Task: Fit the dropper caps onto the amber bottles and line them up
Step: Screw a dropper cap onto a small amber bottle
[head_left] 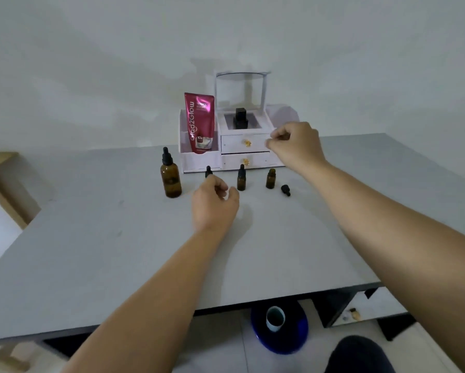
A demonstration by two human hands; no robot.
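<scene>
4 amber bottles in a rough row; 3 capped, 1 open bottle [270, 179] at the right end, loose cap [285, 190] lying just beside it. Left hand [214, 201] curled loosely, hiding the second bottle [208, 172]; grip impossible to tell. Right hand [295, 145] raised, fingers pinched, empty. Best to steady the open bottle, lower the cap straight, then twist.

The left hand [214, 200] hides the body of one small amber bottle [208, 171], leaving only its dropper top visible, while the right hand [295, 145] covers the white organiser's [199, 160] right drawer ends, its curled fingers' contents indiscernible.
</scene>
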